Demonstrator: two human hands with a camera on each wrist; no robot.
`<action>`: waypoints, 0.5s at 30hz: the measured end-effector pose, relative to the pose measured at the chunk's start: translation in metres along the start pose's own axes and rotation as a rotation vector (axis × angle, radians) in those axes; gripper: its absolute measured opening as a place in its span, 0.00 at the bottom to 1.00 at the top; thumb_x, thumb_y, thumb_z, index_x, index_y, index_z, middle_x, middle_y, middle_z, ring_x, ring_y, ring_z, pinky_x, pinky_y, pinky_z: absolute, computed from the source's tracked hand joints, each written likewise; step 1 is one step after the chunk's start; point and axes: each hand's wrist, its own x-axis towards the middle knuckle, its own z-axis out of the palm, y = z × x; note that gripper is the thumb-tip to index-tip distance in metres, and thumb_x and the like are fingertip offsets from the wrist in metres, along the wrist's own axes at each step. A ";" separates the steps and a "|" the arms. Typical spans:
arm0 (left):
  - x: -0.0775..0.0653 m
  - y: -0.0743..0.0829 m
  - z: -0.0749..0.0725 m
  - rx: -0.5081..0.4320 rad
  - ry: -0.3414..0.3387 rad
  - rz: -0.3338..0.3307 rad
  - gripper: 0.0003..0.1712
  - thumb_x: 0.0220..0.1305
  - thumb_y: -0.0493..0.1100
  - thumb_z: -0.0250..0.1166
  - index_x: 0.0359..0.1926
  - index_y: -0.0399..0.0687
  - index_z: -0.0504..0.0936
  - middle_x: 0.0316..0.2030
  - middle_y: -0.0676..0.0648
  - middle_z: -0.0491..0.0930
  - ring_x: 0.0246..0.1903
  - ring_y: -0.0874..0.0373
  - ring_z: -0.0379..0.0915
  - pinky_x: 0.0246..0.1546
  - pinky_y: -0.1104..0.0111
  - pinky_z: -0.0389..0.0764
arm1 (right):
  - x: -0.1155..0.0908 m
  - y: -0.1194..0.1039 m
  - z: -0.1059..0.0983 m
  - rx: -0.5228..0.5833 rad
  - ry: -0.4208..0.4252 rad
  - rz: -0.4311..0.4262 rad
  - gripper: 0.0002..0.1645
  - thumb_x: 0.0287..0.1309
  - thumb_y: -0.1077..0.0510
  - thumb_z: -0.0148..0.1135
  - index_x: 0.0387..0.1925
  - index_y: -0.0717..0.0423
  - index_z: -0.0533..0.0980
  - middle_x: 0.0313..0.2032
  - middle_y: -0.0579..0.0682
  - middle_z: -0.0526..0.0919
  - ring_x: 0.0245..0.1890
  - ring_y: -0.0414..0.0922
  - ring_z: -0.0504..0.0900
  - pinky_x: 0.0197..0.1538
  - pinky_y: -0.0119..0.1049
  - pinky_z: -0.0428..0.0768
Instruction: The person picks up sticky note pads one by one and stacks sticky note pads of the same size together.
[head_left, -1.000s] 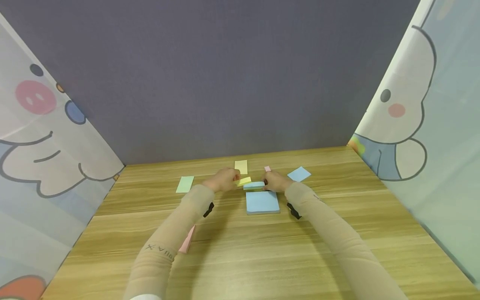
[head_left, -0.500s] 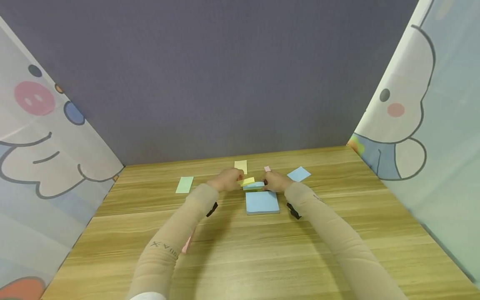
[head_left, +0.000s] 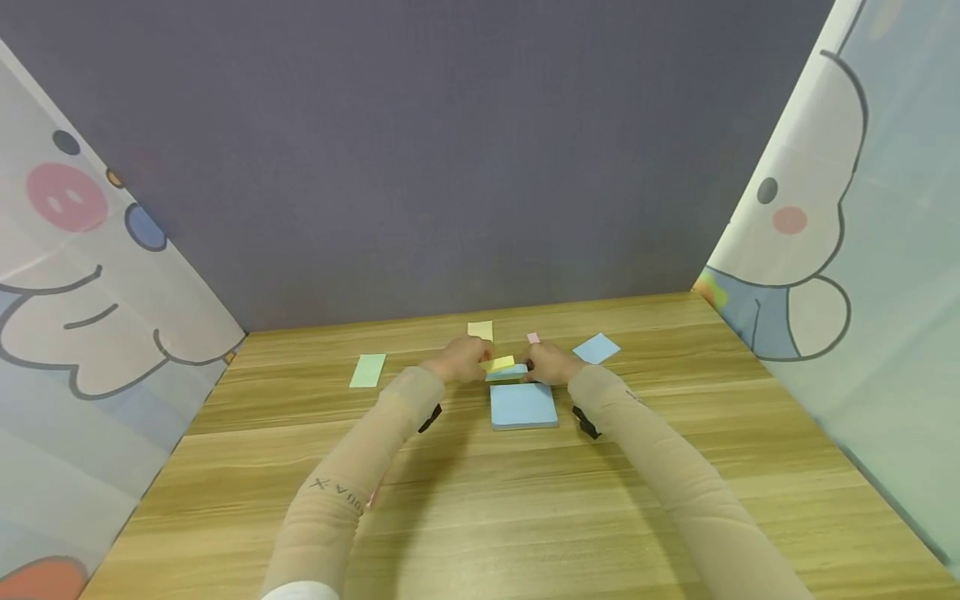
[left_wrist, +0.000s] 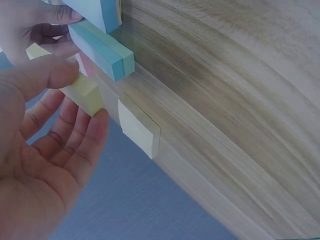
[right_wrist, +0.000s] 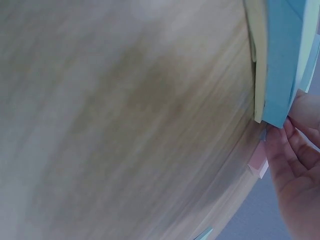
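Note:
My left hand [head_left: 463,360] pinches a narrow yellow sticky note pad [left_wrist: 85,94] between thumb and fingers. In the left wrist view this pad is held beside a narrow pad of teal and pale green layers [left_wrist: 102,52]. My right hand [head_left: 553,364] pinches the far end of that teal and green pad, with the fingertips at its end in the right wrist view. Just in front of both hands lies a thick blue square sticky note pad [head_left: 523,405]. Behind them on the wooden table are a pale yellow pad [left_wrist: 137,127] and a small pink pad [right_wrist: 258,159], partly hidden by the right hand.
A light blue pad [head_left: 597,348] lies to the right and a green pad [head_left: 367,370] to the left. Another pink pad [head_left: 373,495] shows mostly hidden under the left forearm. A grey panel [head_left: 465,167] rises at the table's back edge.
My left hand has moved to the right with the yellow pad, which now overlaps the teal and green pad in the head view. The right hand has stayed in place.

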 end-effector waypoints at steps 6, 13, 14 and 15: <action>0.003 0.000 0.002 0.017 -0.013 -0.010 0.17 0.51 0.33 0.63 0.44 0.43 0.77 0.40 0.47 0.78 0.40 0.55 0.72 0.43 0.66 0.74 | 0.000 0.000 0.001 0.018 0.009 -0.012 0.05 0.51 0.59 0.64 0.29 0.57 0.79 0.19 0.45 0.71 0.20 0.38 0.65 0.25 0.28 0.64; 0.007 0.006 0.001 0.031 -0.027 0.002 0.16 0.52 0.33 0.62 0.44 0.42 0.77 0.41 0.47 0.78 0.40 0.55 0.72 0.42 0.66 0.74 | 0.001 0.002 0.000 0.006 0.012 -0.021 0.07 0.51 0.59 0.64 0.23 0.57 0.76 0.18 0.44 0.70 0.20 0.38 0.64 0.25 0.28 0.64; 0.008 0.007 0.001 0.033 -0.032 0.003 0.16 0.52 0.32 0.62 0.44 0.42 0.77 0.40 0.47 0.78 0.40 0.55 0.72 0.42 0.66 0.74 | 0.001 0.002 0.000 -0.001 0.015 -0.023 0.07 0.51 0.59 0.64 0.22 0.57 0.76 0.18 0.44 0.70 0.20 0.38 0.64 0.25 0.28 0.64; 0.008 0.007 0.002 0.035 -0.036 0.005 0.16 0.52 0.32 0.62 0.45 0.42 0.76 0.41 0.47 0.78 0.40 0.55 0.72 0.42 0.66 0.75 | 0.001 0.002 0.000 -0.008 0.017 -0.027 0.08 0.51 0.59 0.64 0.22 0.56 0.75 0.18 0.44 0.70 0.20 0.39 0.64 0.25 0.28 0.64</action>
